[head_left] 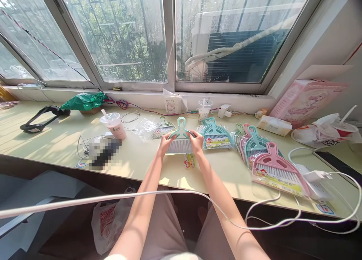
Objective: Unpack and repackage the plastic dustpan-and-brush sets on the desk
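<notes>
Both my hands hold a small teal brush-and-dustpan set [180, 137] just above the pale green desk [51, 139]. My left hand [164, 142] grips its left edge and my right hand [197, 140] grips its right edge. A small printed label [189, 160] lies on the desk just under the set. Another wrapped teal set [216, 135] lies right of my right hand. A green set in clear wrap [161, 128] lies behind my left hand.
A pile of pink and teal wrapped sets [271, 165] lies at the right. A pink drink cup [114, 125], a blurred dark object [103, 153], white cables [283, 211], a tissue box [273, 125] and a pink box [305, 99] stand around. The window sits behind the desk.
</notes>
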`<action>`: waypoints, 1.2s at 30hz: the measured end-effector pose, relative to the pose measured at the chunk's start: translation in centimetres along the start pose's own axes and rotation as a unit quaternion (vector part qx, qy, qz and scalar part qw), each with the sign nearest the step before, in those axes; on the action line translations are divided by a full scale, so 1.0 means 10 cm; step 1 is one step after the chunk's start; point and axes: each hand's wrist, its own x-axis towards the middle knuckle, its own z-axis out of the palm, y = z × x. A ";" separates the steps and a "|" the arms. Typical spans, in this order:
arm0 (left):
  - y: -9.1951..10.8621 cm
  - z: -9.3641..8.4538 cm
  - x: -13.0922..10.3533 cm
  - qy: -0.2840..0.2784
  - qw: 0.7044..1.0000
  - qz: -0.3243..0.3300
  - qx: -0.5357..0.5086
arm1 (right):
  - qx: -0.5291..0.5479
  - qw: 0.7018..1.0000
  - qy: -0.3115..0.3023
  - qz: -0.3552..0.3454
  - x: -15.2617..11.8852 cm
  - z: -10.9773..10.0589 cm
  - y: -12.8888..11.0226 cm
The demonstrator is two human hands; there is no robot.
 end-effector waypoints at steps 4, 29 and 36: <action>-0.02 0.04 0.02 0.018 1.000 0.004 0.007 | -0.026 0.999 0.031 0.025 -0.03 0.02 -0.01; -0.27 -0.42 0.19 0.297 0.945 -0.044 -0.128 | -0.197 0.944 -0.256 -0.072 -0.01 -0.06 0.52; -0.30 -0.23 0.15 0.209 0.966 -0.087 -0.124 | -0.034 0.973 -0.216 -0.065 -0.09 0.01 0.16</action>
